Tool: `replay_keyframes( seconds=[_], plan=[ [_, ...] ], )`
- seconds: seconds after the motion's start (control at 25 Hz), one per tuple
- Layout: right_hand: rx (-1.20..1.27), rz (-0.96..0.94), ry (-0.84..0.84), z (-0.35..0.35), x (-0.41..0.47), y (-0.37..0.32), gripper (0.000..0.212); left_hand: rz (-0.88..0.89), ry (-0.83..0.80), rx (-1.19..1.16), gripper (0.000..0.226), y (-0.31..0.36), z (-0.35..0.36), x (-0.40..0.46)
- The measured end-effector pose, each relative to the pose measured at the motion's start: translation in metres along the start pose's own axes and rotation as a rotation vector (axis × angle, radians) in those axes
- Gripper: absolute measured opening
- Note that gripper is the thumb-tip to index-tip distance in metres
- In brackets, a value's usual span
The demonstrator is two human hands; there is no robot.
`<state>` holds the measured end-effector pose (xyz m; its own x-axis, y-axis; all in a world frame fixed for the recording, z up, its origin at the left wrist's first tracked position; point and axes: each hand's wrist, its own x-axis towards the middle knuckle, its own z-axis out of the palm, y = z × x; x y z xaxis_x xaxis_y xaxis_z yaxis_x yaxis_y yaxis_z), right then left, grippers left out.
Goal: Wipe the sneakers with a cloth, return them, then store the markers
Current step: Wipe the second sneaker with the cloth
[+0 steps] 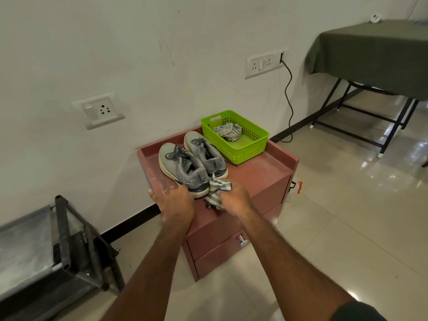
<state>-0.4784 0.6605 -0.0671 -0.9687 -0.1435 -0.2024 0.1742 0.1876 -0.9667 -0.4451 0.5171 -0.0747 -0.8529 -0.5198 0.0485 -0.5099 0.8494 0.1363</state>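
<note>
Two grey sneakers stand side by side on a reddish-brown cabinet top [257, 172], toes toward the wall. My left hand [177, 202] rests against the heel of the left sneaker [180, 167]; whether it grips the heel is unclear. The right sneaker [206, 151] stands free beside it. My right hand [234, 196] is closed on a grey-striped cloth [217, 186], bunched just behind the left sneaker's heel. A second striped cloth [228, 132] lies in a green plastic basket [252, 149] at the back right of the cabinet top. No markers are visible.
The cabinet has a raised rim, and a drawer with a metal knob [242, 240] faces me. A dark metal rack [69, 242] stands at the lower left. A table under a green cover [375, 54] is at the upper right. A black cable [288, 96] hangs from a wall socket.
</note>
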Motion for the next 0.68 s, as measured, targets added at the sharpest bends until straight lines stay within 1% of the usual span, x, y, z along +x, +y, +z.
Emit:
replay_keyframes(
  seconds=[0.08, 0.16, 0.24, 0.28, 0.32, 0.36, 0.4, 0.44, 0.48, 0.52, 0.6, 0.68],
  plan=[
    [0.018, 0.004, 0.073, -0.006, 0.003, 0.002, 0.030, 0.005, 0.027, 0.015, 0.034, -0.002, 0.002, 0.002],
    [-0.032, -0.069, 0.232, -0.016, 0.007, 0.002, 0.025, 0.009, 0.057, 0.012, 0.035, -0.004, 0.003, 0.004],
    [-0.250, -0.297, 0.427, -0.030, 0.011, 0.003, 0.029, 0.028, 0.102, -0.034, 0.039, -0.002, 0.000, 0.002],
    [-0.363, -0.408, 0.478, -0.037, 0.014, 0.006, 0.034, 0.048, 0.128, -0.085, 0.042, 0.000, 0.000, 0.000],
    [-0.465, -0.453, 0.469, -0.041, 0.018, 0.010, 0.037, 0.069, 0.149, -0.155, 0.048, 0.003, -0.001, -0.003],
    [-0.555, -0.443, 0.404, -0.043, 0.022, 0.014, 0.038, 0.091, 0.162, -0.241, 0.057, 0.006, -0.002, -0.005],
    [-0.658, -0.373, 0.298, -0.042, 0.025, 0.016, 0.037, 0.110, 0.170, -0.324, 0.066, 0.008, -0.002, -0.008],
    [-0.765, -0.297, 0.200, -0.039, 0.028, 0.018, 0.041, 0.121, 0.168, -0.384, 0.073, 0.009, -0.001, -0.009],
    [-0.838, -0.259, 0.156, -0.035, 0.029, 0.017, 0.049, 0.126, 0.158, -0.416, 0.077, 0.009, 0.001, -0.009],
    [-0.858, -0.284, 0.163, -0.030, 0.031, 0.014, 0.058, 0.126, 0.143, -0.436, 0.078, 0.008, 0.003, -0.007],
    [-0.774, -0.440, 0.214, -0.018, 0.038, 0.003, 0.066, 0.122, 0.103, -0.503, 0.076, 0.006, 0.004, -0.001],
    [-0.711, -0.513, 0.163, -0.006, 0.050, -0.008, 0.077, 0.109, 0.068, -0.579, 0.074, 0.006, 0.005, 0.004]
  ],
)
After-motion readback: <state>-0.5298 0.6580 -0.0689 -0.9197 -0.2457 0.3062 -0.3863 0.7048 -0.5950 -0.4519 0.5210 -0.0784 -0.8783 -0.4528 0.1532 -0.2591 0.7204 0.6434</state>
